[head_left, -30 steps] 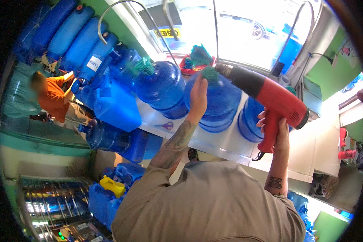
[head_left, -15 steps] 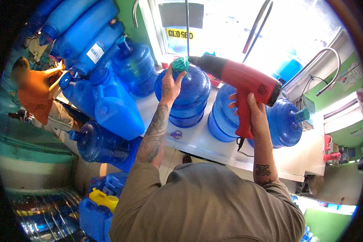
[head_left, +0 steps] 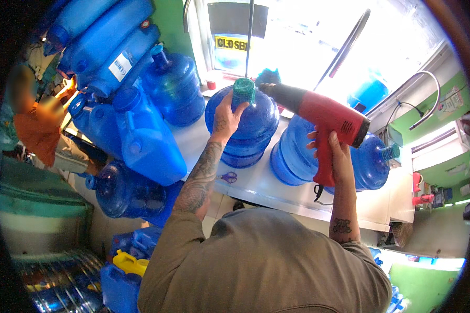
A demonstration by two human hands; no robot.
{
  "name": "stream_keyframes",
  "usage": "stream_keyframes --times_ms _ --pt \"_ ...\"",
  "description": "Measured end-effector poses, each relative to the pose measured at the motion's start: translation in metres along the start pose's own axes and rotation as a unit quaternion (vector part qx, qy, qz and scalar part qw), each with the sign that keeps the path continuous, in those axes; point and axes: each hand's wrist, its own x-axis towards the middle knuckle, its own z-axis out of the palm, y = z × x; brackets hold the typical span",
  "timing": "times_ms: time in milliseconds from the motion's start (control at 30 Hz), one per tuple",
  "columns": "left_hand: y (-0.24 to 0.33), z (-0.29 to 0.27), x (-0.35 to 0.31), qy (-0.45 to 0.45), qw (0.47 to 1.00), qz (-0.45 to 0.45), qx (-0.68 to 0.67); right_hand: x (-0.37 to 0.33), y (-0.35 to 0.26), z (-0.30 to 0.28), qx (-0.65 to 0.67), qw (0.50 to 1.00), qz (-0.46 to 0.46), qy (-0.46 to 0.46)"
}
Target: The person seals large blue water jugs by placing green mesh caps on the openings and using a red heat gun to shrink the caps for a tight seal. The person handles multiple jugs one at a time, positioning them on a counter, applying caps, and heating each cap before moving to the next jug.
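Observation:
My left hand (head_left: 225,117) is wrapped round the neck of a round blue water jug (head_left: 260,121) on the white counter. Above its fingers and thumb shows the jug's green cap seal (head_left: 244,91), standing upright. In my right hand (head_left: 341,160) is a red heat gun (head_left: 333,112), held by its handle. Its dark nozzle (head_left: 279,93) points left toward the cap, with a gap between them. Just below the gun stands a second blue jug (head_left: 292,154). A third jug (head_left: 371,163), with a ridged green-blue cap, is right of my right wrist.
Purple scissors (head_left: 229,177) lie on the counter (head_left: 266,189). Blue containers (head_left: 150,138) crowd the left, beside another jug (head_left: 173,88). A person in orange (head_left: 35,130) is at the far left. Curved metal pipes (head_left: 437,94) stand by the bright window. A cord hangs from the gun.
The heat gun has shifted slightly right and down, its nozzle farther from the cap. My left hand has slid lower, uncovering more of the green seal, which now looks smoother.

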Motion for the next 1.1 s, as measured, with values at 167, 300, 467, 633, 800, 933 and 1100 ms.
stream_keyframes --times_ms 167,300,467,633,800,933,1100 --pt "0.002 0.006 -0.004 0.059 0.995 -0.016 0.082 -0.011 0.001 0.004 -0.046 0.997 -0.035 -0.055" --pt "0.002 0.014 -0.010 0.153 0.976 0.066 0.137 -0.011 0.008 0.001 -0.053 0.997 -0.041 -0.044" --pt "0.006 0.006 -0.020 0.085 0.991 0.091 0.056 -0.010 0.036 -0.004 -0.026 0.999 -0.022 -0.039" --pt "0.022 0.010 -0.019 0.105 0.983 -0.044 -0.143 -0.015 0.067 -0.010 -0.013 0.999 0.014 -0.044" --pt "0.019 0.046 0.038 0.158 0.980 -0.108 -0.050 -0.024 0.068 -0.017 -0.005 0.999 0.006 -0.036" --pt "-0.005 0.010 0.086 -0.123 0.912 -0.201 -0.337 -0.016 0.064 -0.017 -0.004 0.999 -0.017 -0.034" --pt "0.040 0.030 0.047 0.163 0.965 -0.135 -0.154 -0.014 0.066 -0.019 0.017 0.999 -0.008 -0.028"
